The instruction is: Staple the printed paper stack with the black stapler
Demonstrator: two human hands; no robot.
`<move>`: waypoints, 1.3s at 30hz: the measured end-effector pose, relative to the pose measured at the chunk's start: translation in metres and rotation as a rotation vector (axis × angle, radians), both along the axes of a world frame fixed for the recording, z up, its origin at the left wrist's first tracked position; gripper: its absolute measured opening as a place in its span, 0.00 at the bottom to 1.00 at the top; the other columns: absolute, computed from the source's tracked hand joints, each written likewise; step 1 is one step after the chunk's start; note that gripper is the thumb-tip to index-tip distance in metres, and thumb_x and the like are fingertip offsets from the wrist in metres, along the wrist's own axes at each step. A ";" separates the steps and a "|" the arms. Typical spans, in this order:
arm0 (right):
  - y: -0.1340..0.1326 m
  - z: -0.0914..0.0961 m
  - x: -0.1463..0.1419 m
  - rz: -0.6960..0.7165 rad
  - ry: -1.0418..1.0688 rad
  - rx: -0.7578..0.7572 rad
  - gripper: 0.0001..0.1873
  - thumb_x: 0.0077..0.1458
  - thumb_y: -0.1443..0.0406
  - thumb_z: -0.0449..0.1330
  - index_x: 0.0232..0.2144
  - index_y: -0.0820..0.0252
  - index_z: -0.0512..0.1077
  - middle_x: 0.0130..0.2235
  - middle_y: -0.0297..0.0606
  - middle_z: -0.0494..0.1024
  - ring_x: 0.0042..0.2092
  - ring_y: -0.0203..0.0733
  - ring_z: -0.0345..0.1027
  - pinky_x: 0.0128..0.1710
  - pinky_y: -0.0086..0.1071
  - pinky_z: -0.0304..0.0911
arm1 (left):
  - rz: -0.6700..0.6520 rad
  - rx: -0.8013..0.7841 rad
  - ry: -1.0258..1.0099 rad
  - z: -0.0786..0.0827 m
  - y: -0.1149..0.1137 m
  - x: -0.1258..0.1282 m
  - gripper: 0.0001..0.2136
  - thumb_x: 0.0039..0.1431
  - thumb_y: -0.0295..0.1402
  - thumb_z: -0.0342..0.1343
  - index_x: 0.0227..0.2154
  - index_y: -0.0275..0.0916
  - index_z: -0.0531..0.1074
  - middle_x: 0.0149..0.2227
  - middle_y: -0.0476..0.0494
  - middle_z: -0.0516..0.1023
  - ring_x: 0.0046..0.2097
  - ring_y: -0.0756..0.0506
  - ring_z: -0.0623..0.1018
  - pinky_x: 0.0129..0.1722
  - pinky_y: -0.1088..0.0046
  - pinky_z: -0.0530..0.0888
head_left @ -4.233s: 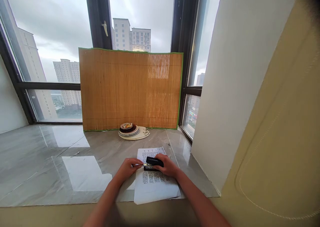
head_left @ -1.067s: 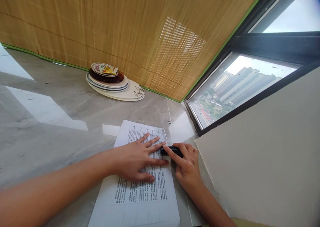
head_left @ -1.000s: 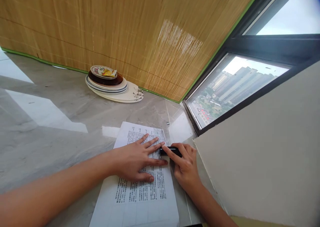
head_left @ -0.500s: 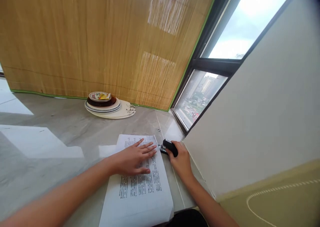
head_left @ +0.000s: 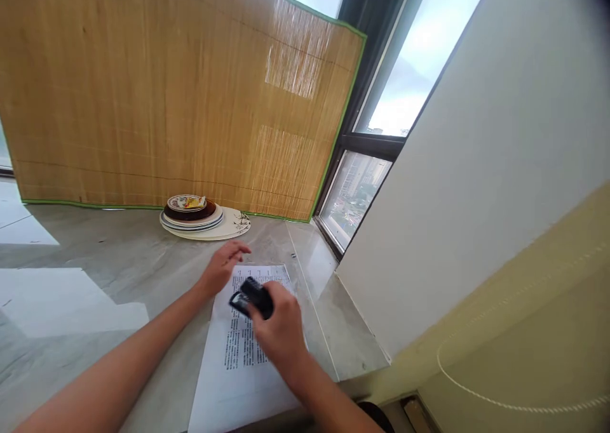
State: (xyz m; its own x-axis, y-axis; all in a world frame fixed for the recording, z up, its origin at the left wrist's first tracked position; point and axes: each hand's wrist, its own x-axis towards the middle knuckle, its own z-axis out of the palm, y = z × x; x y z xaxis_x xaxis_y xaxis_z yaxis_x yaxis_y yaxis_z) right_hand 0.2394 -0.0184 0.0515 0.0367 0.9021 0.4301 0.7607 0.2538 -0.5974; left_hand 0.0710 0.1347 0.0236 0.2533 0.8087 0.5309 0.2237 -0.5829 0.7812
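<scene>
My right hand (head_left: 283,325) is closed around a black stapler (head_left: 257,298), held above the printed sheets with its jaws apart and facing left. The white paper (head_left: 238,388), covered with columns of dark print, lies on the grey stone surface; my right hand and forearm hide part of it. At the paper's upper left edge is my left hand (head_left: 223,266), with its fingers stretched to the right and nothing seen in them. Whether its fingertips touch the sheet I cannot tell.
A stack of plates (head_left: 193,220) stands on an oval white platter (head_left: 233,225) against the bamboo blind (head_left: 143,103). To the right are a window (head_left: 355,195) and a white wall (head_left: 452,185). A pale cord (head_left: 500,407) hangs at the lower right.
My right hand has carried the stapler left, from the paper's right edge to over the print. My left hand has lifted off the page and shifted to its upper left edge.
</scene>
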 end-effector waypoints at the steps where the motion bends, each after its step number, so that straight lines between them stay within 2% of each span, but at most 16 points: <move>1: 0.001 -0.003 -0.015 0.026 -0.013 -0.036 0.09 0.54 0.64 0.65 0.38 0.54 0.71 0.40 0.39 0.78 0.42 0.48 0.73 0.41 0.37 0.66 | 0.033 -0.053 -0.094 0.000 0.004 -0.004 0.11 0.62 0.35 0.51 0.37 0.41 0.78 0.36 0.44 0.78 0.36 0.44 0.75 0.40 0.68 0.71; 3: 0.001 -0.012 -0.032 0.071 -0.041 -0.094 0.10 0.52 0.64 0.66 0.37 0.53 0.70 0.40 0.38 0.78 0.41 0.48 0.72 0.40 0.37 0.66 | 0.058 -0.137 -0.225 0.000 0.008 -0.010 0.10 0.59 0.36 0.52 0.35 0.40 0.78 0.30 0.47 0.75 0.30 0.47 0.71 0.32 0.71 0.68; 5: 0.000 -0.023 -0.030 0.091 -0.052 -0.117 0.11 0.52 0.65 0.66 0.37 0.53 0.69 0.40 0.37 0.77 0.42 0.48 0.72 0.41 0.37 0.66 | 0.054 -0.184 -0.294 -0.001 0.010 -0.011 0.09 0.58 0.36 0.53 0.34 0.39 0.77 0.27 0.49 0.72 0.27 0.48 0.69 0.29 0.72 0.66; 9: -0.009 -0.032 0.012 0.024 -0.033 -0.097 0.11 0.54 0.68 0.63 0.40 0.55 0.69 0.42 0.39 0.77 0.44 0.48 0.71 0.44 0.38 0.66 | 0.042 -0.234 -0.338 -0.003 0.011 -0.007 0.09 0.56 0.36 0.54 0.32 0.38 0.77 0.26 0.51 0.69 0.25 0.50 0.67 0.25 0.74 0.63; 12: -0.004 -0.021 0.052 0.099 0.006 -0.127 0.13 0.54 0.63 0.66 0.41 0.56 0.71 0.41 0.37 0.77 0.41 0.45 0.72 0.42 0.36 0.66 | 0.028 -0.285 -0.361 -0.006 0.013 -0.004 0.09 0.56 0.37 0.54 0.33 0.38 0.77 0.28 0.51 0.69 0.23 0.52 0.66 0.22 0.75 0.61; 14: 0.012 -0.011 0.074 0.209 0.040 -0.119 0.08 0.62 0.59 0.60 0.39 0.56 0.72 0.40 0.37 0.76 0.40 0.42 0.72 0.40 0.34 0.67 | 0.019 -0.315 -0.384 -0.006 0.014 -0.004 0.10 0.55 0.38 0.55 0.33 0.38 0.77 0.29 0.51 0.69 0.23 0.53 0.66 0.20 0.76 0.59; 15: 0.024 -0.007 0.082 0.223 0.040 -0.079 0.12 0.67 0.58 0.53 0.38 0.56 0.73 0.39 0.37 0.76 0.39 0.41 0.72 0.40 0.33 0.67 | 0.019 -0.327 -0.393 -0.006 0.014 -0.004 0.10 0.55 0.38 0.55 0.33 0.38 0.77 0.28 0.51 0.69 0.22 0.53 0.65 0.19 0.76 0.58; 16: 0.038 -0.005 0.089 0.205 0.006 -0.027 0.16 0.70 0.59 0.48 0.36 0.57 0.73 0.39 0.38 0.76 0.41 0.41 0.71 0.44 0.35 0.67 | 0.023 -0.335 -0.400 -0.006 0.014 -0.005 0.10 0.54 0.38 0.55 0.33 0.38 0.77 0.27 0.51 0.68 0.22 0.53 0.65 0.19 0.76 0.58; 17: 0.053 -0.006 0.094 0.162 -0.061 0.022 0.15 0.70 0.60 0.50 0.35 0.57 0.73 0.40 0.39 0.76 0.44 0.43 0.71 0.48 0.37 0.67 | 0.028 -0.339 -0.405 -0.005 0.014 -0.006 0.10 0.54 0.38 0.55 0.33 0.38 0.77 0.26 0.52 0.67 0.22 0.53 0.64 0.19 0.77 0.58; 19: 0.082 -0.014 0.101 0.073 -0.217 0.064 0.09 0.66 0.61 0.56 0.41 0.58 0.74 0.48 0.44 0.75 0.53 0.47 0.69 0.56 0.43 0.64 | 0.042 -0.341 -0.415 -0.004 0.013 -0.008 0.10 0.54 0.38 0.55 0.33 0.38 0.76 0.25 0.52 0.66 0.21 0.53 0.64 0.18 0.77 0.57; 22: 0.115 -0.037 0.105 -0.032 -0.379 -0.023 0.18 0.66 0.62 0.55 0.56 0.61 0.70 0.62 0.52 0.67 0.64 0.52 0.61 0.63 0.48 0.59 | 0.059 -0.348 -0.434 -0.003 0.012 -0.010 0.10 0.54 0.38 0.56 0.33 0.38 0.76 0.24 0.52 0.67 0.21 0.53 0.64 0.18 0.77 0.57; 27: 0.129 -0.058 0.107 -0.018 -0.478 -0.134 0.23 0.71 0.62 0.48 0.63 0.66 0.64 0.66 0.55 0.64 0.66 0.52 0.59 0.67 0.49 0.51 | 0.073 -0.348 -0.467 -0.002 0.015 -0.010 0.09 0.53 0.38 0.56 0.33 0.38 0.75 0.22 0.53 0.67 0.20 0.53 0.63 0.19 0.77 0.57; 30: 0.129 -0.055 0.093 0.014 -0.493 -0.152 0.24 0.71 0.62 0.47 0.64 0.66 0.62 0.67 0.55 0.63 0.67 0.51 0.57 0.69 0.51 0.48 | 0.092 -0.364 -0.527 0.003 0.019 -0.017 0.08 0.51 0.36 0.57 0.32 0.39 0.74 0.21 0.54 0.65 0.20 0.53 0.62 0.18 0.77 0.56; 32: 0.131 -0.052 0.067 0.041 -0.486 -0.152 0.24 0.71 0.62 0.47 0.64 0.66 0.62 0.67 0.55 0.62 0.68 0.52 0.55 0.69 0.52 0.46 | 0.041 -0.392 -0.639 0.009 0.021 -0.029 0.04 0.50 0.34 0.56 0.26 0.39 0.70 0.19 0.55 0.60 0.19 0.53 0.59 0.18 0.77 0.54; 35: 0.138 -0.050 0.004 0.125 -0.478 -0.128 0.23 0.71 0.64 0.46 0.63 0.67 0.63 0.67 0.56 0.63 0.69 0.53 0.53 0.70 0.55 0.44 | -0.165 -0.445 -0.851 0.020 0.019 -0.059 0.13 0.46 0.32 0.54 0.15 0.41 0.55 0.17 0.55 0.51 0.18 0.53 0.52 0.17 0.74 0.54; 39: 0.150 -0.045 -0.088 0.222 -0.403 -0.087 0.24 0.70 0.63 0.46 0.62 0.72 0.63 0.66 0.59 0.64 0.68 0.56 0.54 0.69 0.59 0.44 | -0.300 -0.419 -1.054 0.028 0.014 -0.107 0.21 0.46 0.31 0.56 0.14 0.41 0.45 0.16 0.53 0.47 0.18 0.52 0.51 0.18 0.71 0.55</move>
State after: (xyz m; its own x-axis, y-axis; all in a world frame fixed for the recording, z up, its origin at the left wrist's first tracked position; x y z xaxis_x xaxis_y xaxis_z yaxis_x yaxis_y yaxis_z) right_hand 0.1513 0.1317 0.0063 -0.3157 0.9027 0.2924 0.8696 0.3986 -0.2915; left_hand -0.0361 0.1484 0.0513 0.0569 0.9528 0.2981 -0.7514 -0.1557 0.6412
